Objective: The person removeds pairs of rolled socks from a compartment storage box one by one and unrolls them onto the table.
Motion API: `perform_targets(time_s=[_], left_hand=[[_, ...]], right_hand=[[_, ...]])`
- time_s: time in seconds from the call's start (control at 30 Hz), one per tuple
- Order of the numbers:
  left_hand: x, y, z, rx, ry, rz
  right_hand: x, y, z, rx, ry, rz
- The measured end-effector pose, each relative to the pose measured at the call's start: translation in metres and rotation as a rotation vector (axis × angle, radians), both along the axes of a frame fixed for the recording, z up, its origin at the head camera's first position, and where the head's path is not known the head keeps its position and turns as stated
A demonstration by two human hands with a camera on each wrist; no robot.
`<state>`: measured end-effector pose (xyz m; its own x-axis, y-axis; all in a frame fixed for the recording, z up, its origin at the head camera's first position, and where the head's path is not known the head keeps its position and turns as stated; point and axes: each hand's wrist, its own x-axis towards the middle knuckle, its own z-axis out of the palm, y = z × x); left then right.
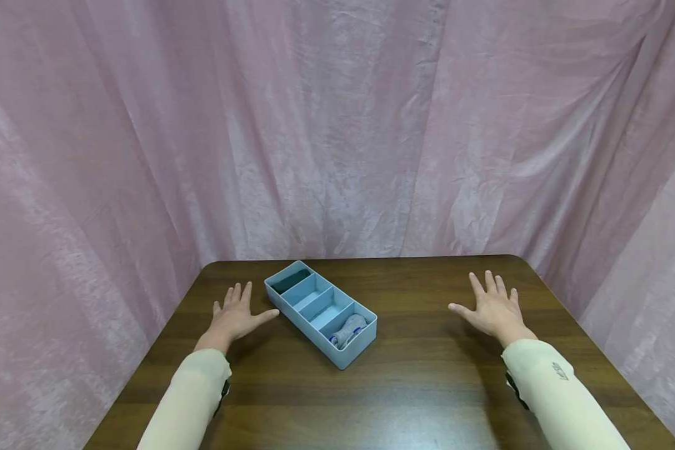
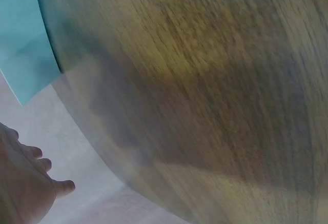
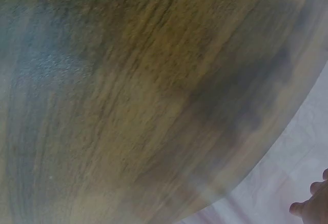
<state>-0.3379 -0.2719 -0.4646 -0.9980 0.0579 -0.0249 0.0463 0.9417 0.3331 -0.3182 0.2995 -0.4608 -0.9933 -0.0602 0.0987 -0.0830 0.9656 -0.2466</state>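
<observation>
Reading the table (image 1: pixel 410 390) as a dial with twelve at its far edge, we find the pale blue box (image 1: pixel 360 344) toward ten o'clock, its length running from eleven to five. It is split into four compartments: we see a dark green thing (image 1: pixel 291 282) in the one at its eleven o'clock end and a grey cloth roll (image 1: pixel 350 329) with blue marks in the one at five.

Our left hand (image 1: pixel 232 322) is released, fingers straight and spread, just beside the box on its nine o'clock side. The thumb points at the box wall; we cannot tell whether they touch. Our right hand (image 1: pixel 492 310) is likewise released at two o'clock, fingers fanned, well apart from the box.

We wear pale cream sleeves (image 1: pixel 185 400), coming in from seven and five o'clock. Beyond the table, at twelve, hangs a pink curtain (image 1: pixel 337 125).
</observation>
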Motion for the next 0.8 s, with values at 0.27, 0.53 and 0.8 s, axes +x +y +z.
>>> perform_targets(time_s=[0.27,0.53,0.8], left_hand=[[0.000,0.014,0.006,-0.003,0.005,-0.017],[0.000,0.029,0.004,0.006,0.033,-0.046],[0.004,0.046,0.002,0.015,0.040,-0.075]], right_hand=[[-0.003,-0.006,0.002,-0.005,0.010,0.023],[-0.005,-0.015,0.005,-0.037,0.042,0.043],[-0.004,-0.028,0.003,-0.074,0.045,0.077]])
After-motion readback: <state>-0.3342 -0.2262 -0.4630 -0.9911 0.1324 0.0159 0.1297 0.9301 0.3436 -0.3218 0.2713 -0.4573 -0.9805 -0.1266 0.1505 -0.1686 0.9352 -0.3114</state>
